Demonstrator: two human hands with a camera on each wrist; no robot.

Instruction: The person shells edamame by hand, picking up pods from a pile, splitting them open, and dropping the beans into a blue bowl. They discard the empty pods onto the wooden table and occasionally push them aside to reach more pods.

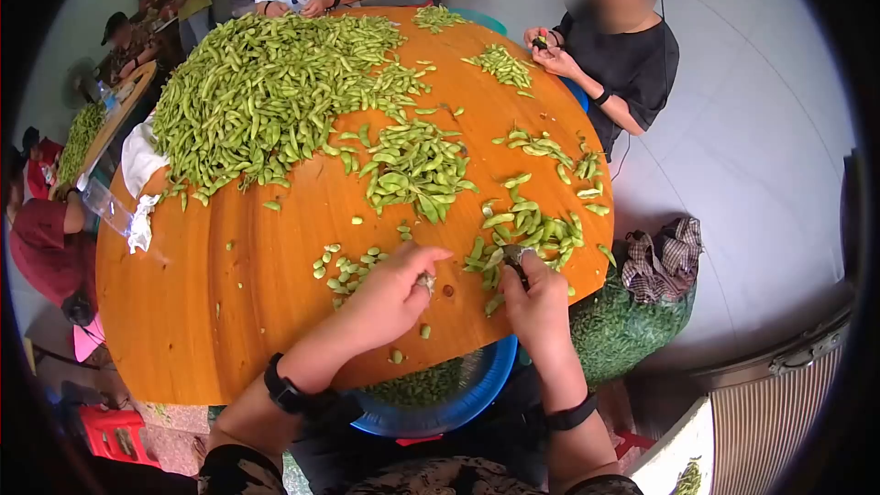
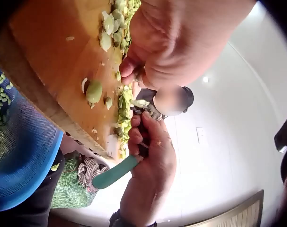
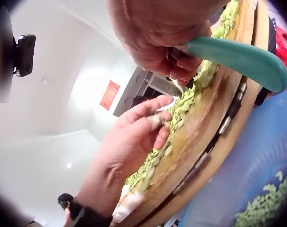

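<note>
My right hand [image 1: 541, 307] grips a tool with a curved teal handle [image 3: 238, 56], which sticks out behind the palm; its working end is mostly hidden by the fingers. A small pale piece [image 2: 140, 102] shows at that hand's fingertips. Beside it lies a small heap of green bean pods [image 1: 550, 234]. My left hand [image 1: 394, 293] hovers over the wooden table [image 1: 302, 312] with the index finger extended and the others loosely bent. Something whitish [image 3: 156, 121] covers or sits at its thumb tip; I cannot tell which. Shelled green beans [image 1: 348, 270] lie scattered just beyond that hand.
A large mound of pods [image 1: 266, 92] covers the table's far left, with a smaller heap [image 1: 417, 165] nearer. Below the front edge is a blue basin [image 1: 507, 367] holding beans. A green sack [image 1: 632, 330] with a checked cloth [image 1: 662, 257] stands right. Another person [image 1: 632, 64] works opposite.
</note>
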